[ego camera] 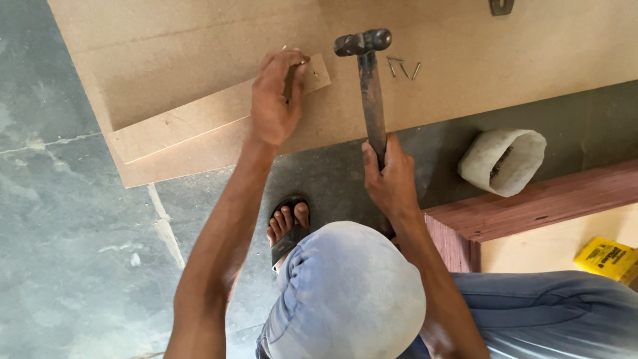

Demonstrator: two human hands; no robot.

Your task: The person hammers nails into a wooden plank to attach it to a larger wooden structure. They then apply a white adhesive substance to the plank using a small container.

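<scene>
A carpentry workplace, set up on a bare floor [60,219] of grey stone slabs. Sheets of brown fibreboard [465,60] lie flat on it, with loose nails [402,66] on top and a hammer [369,80] in use. A reddish wooden frame [531,206] and a white tub [503,161] of hardware stand nearby
</scene>
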